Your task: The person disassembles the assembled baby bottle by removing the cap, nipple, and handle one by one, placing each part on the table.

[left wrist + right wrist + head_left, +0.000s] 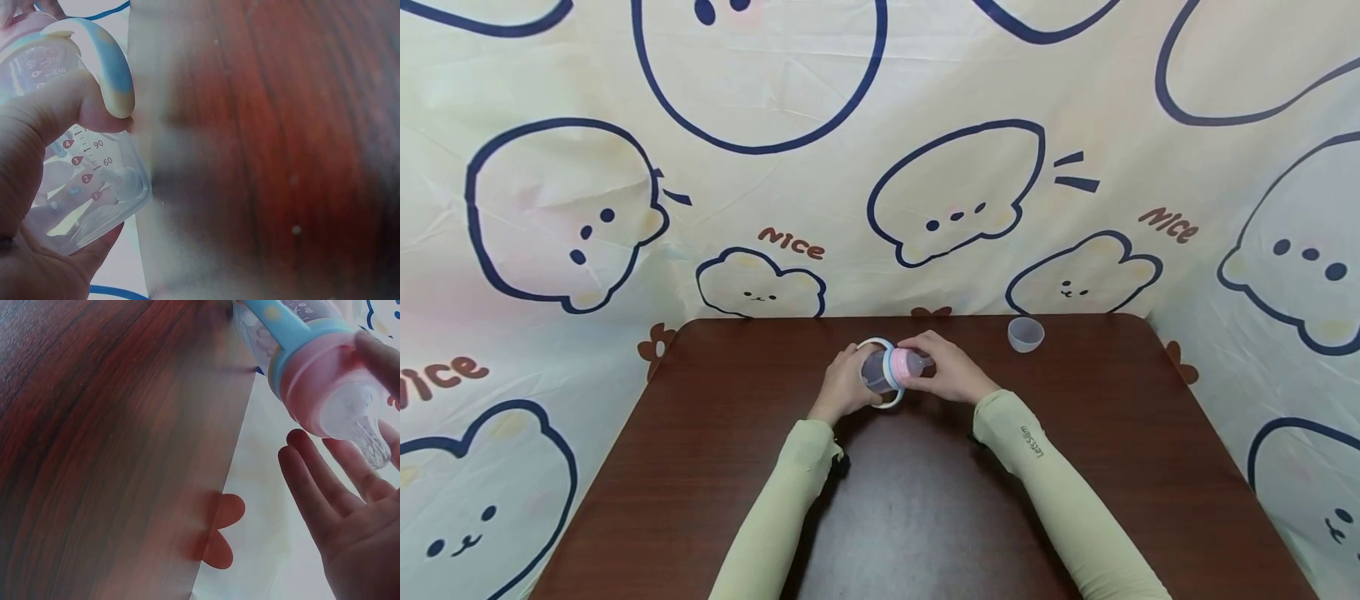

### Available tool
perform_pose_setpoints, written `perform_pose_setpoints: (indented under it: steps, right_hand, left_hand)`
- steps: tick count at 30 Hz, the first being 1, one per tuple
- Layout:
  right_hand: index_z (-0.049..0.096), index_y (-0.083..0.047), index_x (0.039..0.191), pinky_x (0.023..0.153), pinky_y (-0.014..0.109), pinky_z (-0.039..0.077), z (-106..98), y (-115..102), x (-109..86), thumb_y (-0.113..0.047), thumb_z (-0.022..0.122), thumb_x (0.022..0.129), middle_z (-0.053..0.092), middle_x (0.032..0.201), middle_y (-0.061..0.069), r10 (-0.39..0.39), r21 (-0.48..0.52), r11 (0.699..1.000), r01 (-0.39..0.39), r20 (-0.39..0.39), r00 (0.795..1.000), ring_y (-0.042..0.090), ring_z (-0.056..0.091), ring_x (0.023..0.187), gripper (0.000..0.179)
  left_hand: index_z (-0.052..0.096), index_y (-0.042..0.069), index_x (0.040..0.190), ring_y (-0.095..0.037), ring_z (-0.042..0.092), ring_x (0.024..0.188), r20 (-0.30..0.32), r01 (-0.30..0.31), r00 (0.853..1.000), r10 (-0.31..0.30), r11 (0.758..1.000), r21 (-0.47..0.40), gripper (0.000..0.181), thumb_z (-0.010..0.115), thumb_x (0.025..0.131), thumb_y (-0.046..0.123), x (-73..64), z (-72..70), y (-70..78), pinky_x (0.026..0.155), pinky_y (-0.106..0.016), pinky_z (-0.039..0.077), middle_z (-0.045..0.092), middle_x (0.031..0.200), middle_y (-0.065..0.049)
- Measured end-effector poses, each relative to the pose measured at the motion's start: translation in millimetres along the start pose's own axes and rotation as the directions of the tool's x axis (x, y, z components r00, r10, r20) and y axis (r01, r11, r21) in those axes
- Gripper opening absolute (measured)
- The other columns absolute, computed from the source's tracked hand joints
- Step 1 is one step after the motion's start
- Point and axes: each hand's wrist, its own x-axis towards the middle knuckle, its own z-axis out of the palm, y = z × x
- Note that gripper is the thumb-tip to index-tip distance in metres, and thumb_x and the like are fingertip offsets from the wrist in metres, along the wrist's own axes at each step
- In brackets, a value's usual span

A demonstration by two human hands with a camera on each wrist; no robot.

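A clear baby bottle point(876, 372) with volume marks, a pink collar point(325, 384), a clear nipple point(365, 434) and a blue-and-white handle ring point(109, 62) is held on its side near the table's far edge, nipple pointing right. My left hand point(845, 385) grips the bottle's body, its thumb across the marked side just under the handle. At the other end my right hand point(952, 369) pinches the pink collar, thumb and fingers on opposite sides. In the right wrist view several of its fingers spread beside the nipple.
A small translucent cup-shaped piece point(1026, 334) stands at the far edge of the brown wooden table point(917, 500), right of my hands. Behind and at both sides hangs a cream cloth point(842, 192) with cartoon outlines.
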Motion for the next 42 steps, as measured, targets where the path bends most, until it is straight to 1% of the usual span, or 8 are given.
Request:
perform_pose_setpoints:
  steps: [6,10,13,18,23,30,37,42]
  right_hand:
    - [0.055,-0.021,0.147,0.112,0.051,0.047,-0.8,-0.4,-0.9,-0.042,0.071,0.097,0.058,0.144,0.007,0.054,0.040,0.998,-0.053,-0.020,0.998,0.028,0.057,0.131,0.057]
    - [0.057,-0.019,0.145,0.112,0.051,0.046,-0.2,-0.1,-0.4,-0.045,0.067,0.099,0.061,0.141,0.008,0.090,0.052,0.995,-0.088,-0.029,0.996,0.027,0.057,0.129,0.054]
    - [0.058,-0.019,0.144,0.111,0.050,0.047,1.7,1.2,-0.1,-0.048,0.065,0.099,0.062,0.139,0.007,0.098,0.049,0.994,-0.097,-0.019,0.995,0.027,0.059,0.127,0.054]
    - [0.060,-0.017,0.142,0.109,0.049,0.050,2.8,3.0,-0.6,-0.047,0.066,0.099,0.065,0.137,0.005,0.069,0.043,0.997,-0.068,-0.019,0.997,0.026,0.061,0.125,0.052]
    - [0.062,-0.016,0.138,0.108,0.047,0.050,1.6,0.4,0.0,-0.043,0.068,0.099,0.067,0.135,0.005,0.033,0.030,0.999,-0.032,-0.020,0.999,0.025,0.063,0.125,0.048]
    - [0.061,-0.016,0.140,0.111,0.047,0.048,-1.2,-1.8,-1.2,-0.037,0.071,0.098,0.065,0.136,0.006,0.034,0.047,0.998,-0.034,0.001,0.999,0.024,0.061,0.127,0.048]
    - [0.059,-0.023,0.144,0.111,0.050,0.048,-2.3,1.3,-1.7,-0.037,0.075,0.095,0.062,0.139,0.004,0.035,0.046,0.998,-0.036,0.017,0.999,0.024,0.058,0.126,0.053]
    - [0.059,-0.024,0.144,0.110,0.050,0.048,-2.7,2.9,-1.9,-0.036,0.076,0.094,0.061,0.139,0.004,0.026,0.050,0.998,-0.027,0.014,1.000,0.025,0.058,0.125,0.054]
  left_hand:
    - [0.064,0.018,0.133,-0.033,0.058,0.110,-0.002,0.005,1.000,-0.005,1.000,-0.010,0.083,0.099,0.059,0.015,-1.3,-0.6,0.7,0.094,-0.055,0.052,0.061,0.120,-0.012]
    - [0.063,0.018,0.134,-0.034,0.057,0.111,-0.002,0.010,1.000,-0.010,1.000,-0.018,0.083,0.099,0.059,0.015,-1.3,-1.3,1.9,0.094,-0.055,0.051,0.061,0.121,-0.012]
    - [0.063,0.017,0.134,-0.033,0.057,0.111,0.003,0.013,1.000,-0.013,1.000,-0.017,0.083,0.099,0.060,0.015,-1.5,-1.3,1.8,0.095,-0.055,0.051,0.061,0.121,-0.012]
    - [0.063,0.017,0.134,-0.033,0.057,0.111,-0.002,0.016,1.000,-0.016,1.000,-0.024,0.084,0.099,0.059,0.014,-0.8,-0.5,1.9,0.094,-0.055,0.051,0.061,0.120,-0.012]
    - [0.064,0.018,0.133,-0.033,0.058,0.109,-0.010,0.003,1.000,-0.003,1.000,-0.002,0.084,0.100,0.057,0.015,-1.0,-2.0,2.6,0.094,-0.054,0.051,0.062,0.119,-0.012]
    - [0.063,0.017,0.134,-0.034,0.058,0.111,-0.003,0.010,1.000,-0.010,1.000,0.003,0.085,0.100,0.058,0.016,-1.3,-2.3,3.5,0.095,-0.055,0.051,0.062,0.121,-0.014]
    - [0.063,0.017,0.134,-0.033,0.057,0.111,-0.002,0.015,1.000,-0.015,1.000,0.001,0.084,0.100,0.059,0.016,-1.4,-2.0,3.0,0.095,-0.055,0.052,0.061,0.120,-0.013]
    - [0.063,0.018,0.135,-0.034,0.057,0.112,0.002,0.027,1.000,-0.027,1.000,-0.007,0.084,0.099,0.059,0.016,-1.5,-1.9,3.1,0.096,-0.056,0.051,0.061,0.122,-0.013]
